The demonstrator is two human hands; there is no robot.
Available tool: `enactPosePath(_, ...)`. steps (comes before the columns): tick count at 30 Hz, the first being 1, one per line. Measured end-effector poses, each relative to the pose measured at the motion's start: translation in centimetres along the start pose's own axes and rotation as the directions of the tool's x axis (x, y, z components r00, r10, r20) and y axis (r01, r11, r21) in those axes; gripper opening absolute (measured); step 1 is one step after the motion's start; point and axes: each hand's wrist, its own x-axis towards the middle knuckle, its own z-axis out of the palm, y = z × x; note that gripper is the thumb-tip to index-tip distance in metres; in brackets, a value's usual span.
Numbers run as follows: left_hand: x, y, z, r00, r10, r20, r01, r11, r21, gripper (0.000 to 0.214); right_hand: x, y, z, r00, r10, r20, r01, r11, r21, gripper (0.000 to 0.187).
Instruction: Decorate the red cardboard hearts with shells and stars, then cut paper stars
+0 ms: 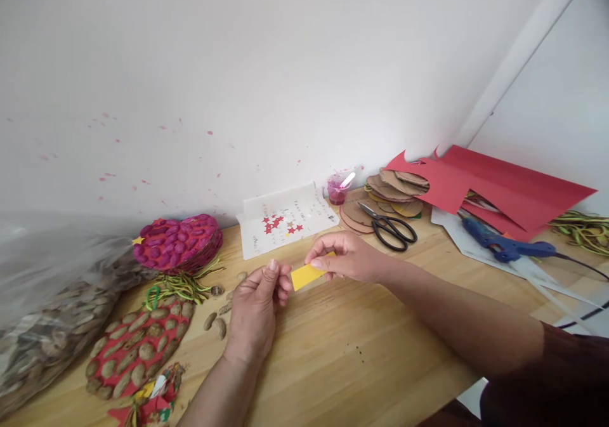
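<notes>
Both hands hover just above the wooden table (361, 351) with a small strip of yellow paper (306, 275) between them. My right hand (345, 257) pinches the strip's right end between thumb and fingers. My left hand (259, 303) has its fingers curled and closed against the strip's left end. A white sheet with small red stars (284, 219) lies just beyond the hands, against the wall.
Black scissors (392, 228) lie right of the star sheet, beside stacked cardboard discs (394, 192) and a pink cup (337, 189). Red card (499, 189) and a blue glue gun (504, 244) sit far right. Left: shell-covered red shapes (136, 348), a purple piece (178, 242), a bag of shells (42, 325).
</notes>
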Motion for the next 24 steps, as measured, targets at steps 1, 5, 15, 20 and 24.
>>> enactPosePath(1, 0.03, -0.06, -0.03, 1.000, 0.000, -0.001, 0.000, 1.000, -0.001, 0.046, 0.01, -0.05, 0.02, 1.000, 0.002, -0.001, -0.002, 1.000, 0.007, 0.018)
enactPosePath(5, 0.27, -0.48, -0.30, 1.000, 0.010, 0.013, -0.010, 0.999, -0.041, 0.044, 0.08, -0.21, 0.12, 1.000, 0.019, -0.010, -0.019, 0.999, 0.025, 0.022)
enactPosePath(15, 0.34, -0.45, -0.35, 0.999, 0.037, 0.032, -0.036, 0.999, -0.039, 0.041, 0.31, 0.36, -0.42, 0.997, -0.026, -0.079, 0.026, 1.000, 0.001, 0.022)
enactPosePath(20, 0.38, -0.62, -0.60, 0.998, 0.061, 0.016, -0.061, 0.998, 0.034, 0.041, 0.35, 0.13, -0.38, 0.996, -0.028, -0.081, 0.029, 0.999, 0.016, 0.018)
enactPosePath(24, 0.52, -0.74, -0.73, 0.997, 0.074, 0.001, -0.074, 0.996, 0.043, 0.043, 0.38, 0.29, -0.47, 0.995, -0.058, -0.083, 0.057, 0.998, -0.006, 0.019)
